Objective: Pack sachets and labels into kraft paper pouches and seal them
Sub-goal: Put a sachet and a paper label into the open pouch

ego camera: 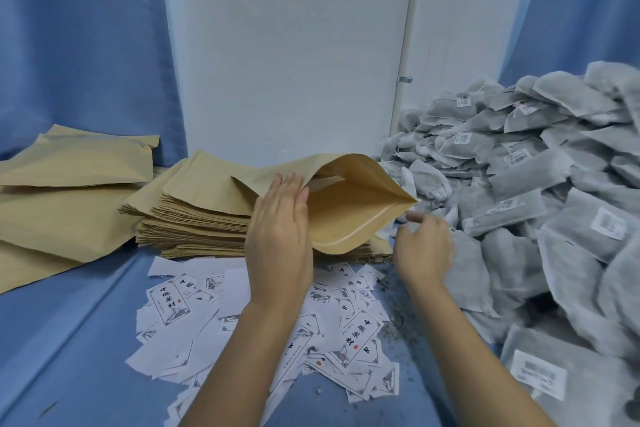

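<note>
- Labels, white slips printed with black characters and small pictures, lie scattered in a loose overlapping heap on the blue-covered desk, nearest the viewer, with both forearms reaching out over them.
- Grey crumbs are strewn on the cloth just right of the labels, between them and the sachets.
- Left hand: fingers straight and close together, laid flat against the outer face of the raised upper wall of a kraft pouch. The thumb lies along the wall's edge; whether it hooks inside cannot be told.
- Right hand: blurred, fingers loosely curled with the forefinger reaching forward, nothing seen in its grip. It sits just right of the pouch mouth, at the edge of the sachets.
- The pouch gapes wide towards the right, its pale inner lining and zip strip showing, and its lower wall rests on top of a stack of flat pouches.
- Sachets, grey mesh bags, some with white barcode stickers, fill the right side in a big heap that runs from the near right corner up to the far wall.
- Larger kraft bags lie piled to the left of the stack.
- Behind everything stands a white panel, with blue curtains on either side.
</note>
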Available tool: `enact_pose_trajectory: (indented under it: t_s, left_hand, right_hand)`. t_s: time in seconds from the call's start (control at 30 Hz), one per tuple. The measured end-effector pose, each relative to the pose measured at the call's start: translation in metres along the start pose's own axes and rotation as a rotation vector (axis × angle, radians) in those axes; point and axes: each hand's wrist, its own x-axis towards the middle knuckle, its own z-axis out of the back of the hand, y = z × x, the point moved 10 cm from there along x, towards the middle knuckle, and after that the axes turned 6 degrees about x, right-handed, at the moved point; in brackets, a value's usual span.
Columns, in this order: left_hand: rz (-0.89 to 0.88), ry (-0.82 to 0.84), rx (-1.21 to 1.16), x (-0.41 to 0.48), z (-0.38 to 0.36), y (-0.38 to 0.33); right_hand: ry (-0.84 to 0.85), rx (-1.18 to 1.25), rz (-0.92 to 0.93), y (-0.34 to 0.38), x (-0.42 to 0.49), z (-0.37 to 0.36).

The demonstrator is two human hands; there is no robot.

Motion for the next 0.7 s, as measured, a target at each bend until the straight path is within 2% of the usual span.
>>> enact_pose_trajectory:
  t_s: [0.1,0.23,0.3,0.43,0.6,0.7]
  left_hand:
    - [-0.010,0.031,-0.037,-0.001,-0.005,-0.004]
    - [-0.004,0.038,-0.068,-0.002,-0.007,-0.006]
    - [0.001,0.039,-0.072,-0.003,-0.008,-0.005]
    - [0.005,0.026,-0.071,-0.002,-0.006,-0.002]
    - [0.042,0.011,-0.087,0.001,-0.003,0.005]
    - [0.083,-0.005,-0.112,0.003,0.001,0.013]
  right_hand:
    - [-0.008,-0.414,0.095,-0.006,-0.001,0.000]
    - [0.097,-0.548,-0.032,-0.036,-0.005,-0.009]
    - [0.143,-0.531,-0.068,-0.044,-0.006,-0.014]
    - [0.159,-0.375,0.014,-0.033,-0.008,-0.020]
    - [0.135,-0.130,0.168,-0.018,-0.010,-0.018]
    - [0.069,-0.024,0.122,-0.025,-0.007,-0.010]
